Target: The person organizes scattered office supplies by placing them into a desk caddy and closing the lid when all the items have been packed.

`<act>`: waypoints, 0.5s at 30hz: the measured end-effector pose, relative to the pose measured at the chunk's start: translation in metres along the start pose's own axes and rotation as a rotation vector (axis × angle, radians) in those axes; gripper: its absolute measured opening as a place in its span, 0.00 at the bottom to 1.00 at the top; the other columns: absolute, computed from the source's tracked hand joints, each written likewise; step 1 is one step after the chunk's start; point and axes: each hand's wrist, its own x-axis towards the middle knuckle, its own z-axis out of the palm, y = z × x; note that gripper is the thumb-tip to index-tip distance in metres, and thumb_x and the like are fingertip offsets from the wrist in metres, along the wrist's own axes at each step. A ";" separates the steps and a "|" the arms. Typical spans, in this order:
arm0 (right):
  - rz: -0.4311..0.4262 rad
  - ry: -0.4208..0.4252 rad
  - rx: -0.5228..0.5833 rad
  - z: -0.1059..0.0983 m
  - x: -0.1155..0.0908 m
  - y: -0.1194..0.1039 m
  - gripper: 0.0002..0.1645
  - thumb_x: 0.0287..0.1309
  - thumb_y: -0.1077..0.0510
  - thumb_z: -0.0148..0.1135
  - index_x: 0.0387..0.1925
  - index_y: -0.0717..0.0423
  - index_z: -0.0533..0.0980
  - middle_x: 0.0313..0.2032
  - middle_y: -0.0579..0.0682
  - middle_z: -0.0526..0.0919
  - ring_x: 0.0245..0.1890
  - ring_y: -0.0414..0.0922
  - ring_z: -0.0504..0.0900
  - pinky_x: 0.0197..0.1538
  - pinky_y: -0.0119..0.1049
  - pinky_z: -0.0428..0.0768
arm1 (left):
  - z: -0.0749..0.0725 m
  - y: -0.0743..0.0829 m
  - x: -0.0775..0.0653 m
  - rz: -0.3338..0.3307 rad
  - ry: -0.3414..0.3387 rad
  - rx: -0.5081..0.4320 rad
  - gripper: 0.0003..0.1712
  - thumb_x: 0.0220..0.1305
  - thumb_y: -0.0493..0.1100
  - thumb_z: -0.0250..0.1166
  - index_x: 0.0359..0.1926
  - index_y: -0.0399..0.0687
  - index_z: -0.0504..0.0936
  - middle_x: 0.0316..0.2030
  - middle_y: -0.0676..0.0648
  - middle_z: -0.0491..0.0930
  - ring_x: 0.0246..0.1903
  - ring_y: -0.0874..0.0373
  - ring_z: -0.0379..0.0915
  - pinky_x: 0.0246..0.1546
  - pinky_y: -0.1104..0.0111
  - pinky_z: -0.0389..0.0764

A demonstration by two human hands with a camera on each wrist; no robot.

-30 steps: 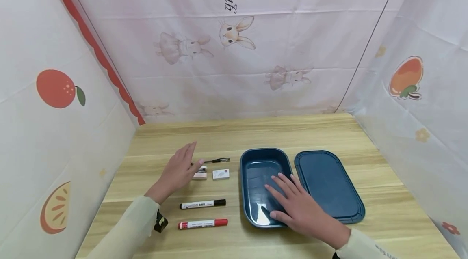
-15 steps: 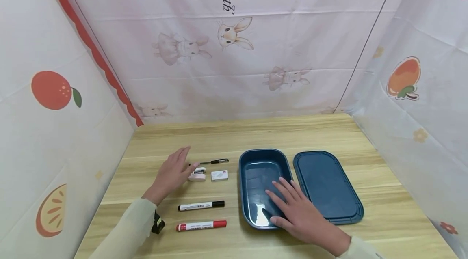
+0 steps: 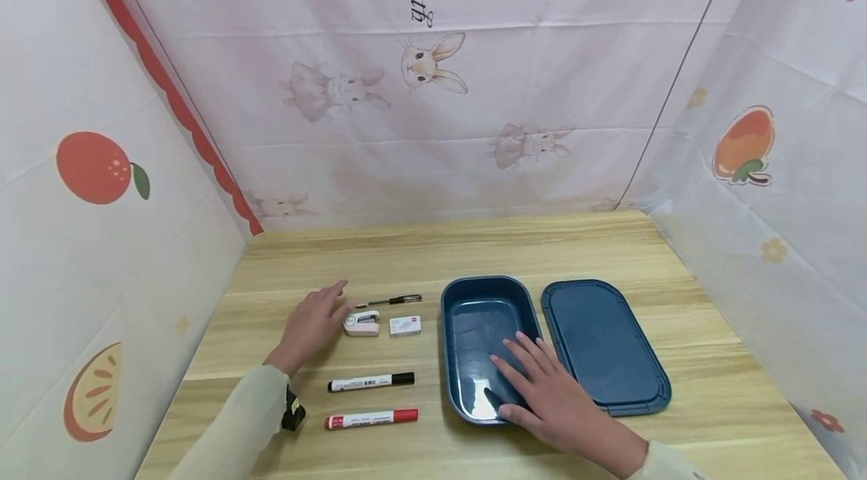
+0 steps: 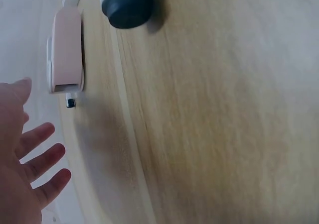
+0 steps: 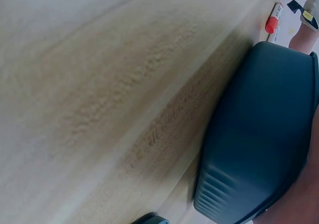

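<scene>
My left hand (image 3: 311,328) is just left of a small pink and white stapler (image 3: 362,323), its fingers loosely bent and holding nothing. In the left wrist view, its thumb is close to the near end of the pink stapler (image 4: 67,50), the other fingers spread apart. A black pen (image 3: 400,300) lies just behind the stapler, and a small white box (image 3: 405,326) to its right. Over the right side of a dark blue, empty plastic container (image 3: 467,337) rests my right hand (image 3: 552,397), fingers spread and nearly straight. The right wrist view shows the container's outer wall (image 5: 259,129).
A black-capped marker (image 3: 370,382) and a red-capped marker (image 3: 371,419) lie in front of the stapler on the wooden table (image 3: 406,254). The container's blue lid (image 3: 606,344) lies flat at its right. Printed cloth walls (image 3: 528,89) enclose the back and both sides.
My left hand has drawn slightly back and left, uncovering the stapler and the pen's left end. The right hand stays at the container. The whole head view has shifted a little.
</scene>
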 end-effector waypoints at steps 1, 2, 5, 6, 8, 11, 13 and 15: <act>0.000 -0.003 0.003 0.000 0.000 0.000 0.39 0.70 0.32 0.51 0.75 0.42 0.63 0.77 0.52 0.59 0.79 0.52 0.47 0.77 0.36 0.23 | 0.000 -0.001 0.000 0.004 -0.001 0.003 0.32 0.76 0.53 0.57 0.74 0.46 0.66 0.66 0.37 0.74 0.65 0.36 0.68 0.65 0.40 0.66; 0.000 -0.006 0.005 0.000 0.000 0.000 0.39 0.70 0.32 0.50 0.75 0.42 0.63 0.77 0.52 0.58 0.80 0.52 0.47 0.77 0.36 0.23 | 0.001 -0.002 0.001 0.009 -0.003 0.009 0.31 0.75 0.53 0.57 0.73 0.45 0.68 0.65 0.37 0.75 0.65 0.36 0.69 0.65 0.40 0.67; -0.003 -0.010 0.010 0.001 0.000 0.000 0.39 0.70 0.32 0.50 0.75 0.42 0.63 0.77 0.52 0.58 0.80 0.52 0.47 0.77 0.37 0.24 | 0.002 -0.005 0.002 0.032 -0.005 0.044 0.27 0.75 0.51 0.59 0.69 0.44 0.73 0.63 0.38 0.77 0.62 0.37 0.71 0.63 0.42 0.70; -0.005 -0.010 0.016 0.001 0.001 0.000 0.39 0.70 0.32 0.51 0.75 0.42 0.63 0.77 0.52 0.58 0.80 0.51 0.46 0.77 0.38 0.25 | 0.003 -0.006 0.003 0.038 -0.005 0.056 0.26 0.75 0.50 0.59 0.67 0.44 0.75 0.62 0.38 0.78 0.61 0.38 0.73 0.63 0.42 0.71; -0.005 -0.011 0.022 0.002 0.001 0.000 0.39 0.70 0.32 0.51 0.75 0.42 0.63 0.77 0.52 0.58 0.80 0.51 0.46 0.77 0.38 0.25 | 0.005 -0.008 0.004 0.055 -0.002 0.078 0.24 0.74 0.49 0.61 0.65 0.44 0.77 0.59 0.39 0.80 0.58 0.39 0.74 0.60 0.43 0.73; -0.008 -0.009 0.018 0.003 0.001 0.001 0.38 0.70 0.33 0.52 0.75 0.42 0.63 0.77 0.51 0.58 0.80 0.50 0.45 0.77 0.38 0.25 | 0.007 -0.010 0.006 0.072 -0.001 0.088 0.21 0.71 0.47 0.64 0.61 0.45 0.81 0.56 0.41 0.83 0.55 0.42 0.76 0.56 0.45 0.76; -0.012 -0.005 0.016 0.003 0.000 0.002 0.38 0.70 0.33 0.52 0.75 0.42 0.63 0.77 0.51 0.58 0.80 0.51 0.46 0.77 0.39 0.25 | 0.008 -0.011 0.007 0.080 -0.002 0.087 0.19 0.70 0.45 0.65 0.59 0.46 0.83 0.54 0.42 0.83 0.53 0.43 0.77 0.54 0.46 0.77; -0.017 0.001 0.015 0.004 0.000 0.003 0.38 0.70 0.33 0.52 0.75 0.42 0.63 0.77 0.52 0.58 0.80 0.51 0.46 0.77 0.39 0.25 | 0.010 -0.011 0.007 0.080 -0.008 0.083 0.17 0.69 0.44 0.66 0.57 0.47 0.84 0.53 0.43 0.83 0.52 0.44 0.77 0.52 0.46 0.78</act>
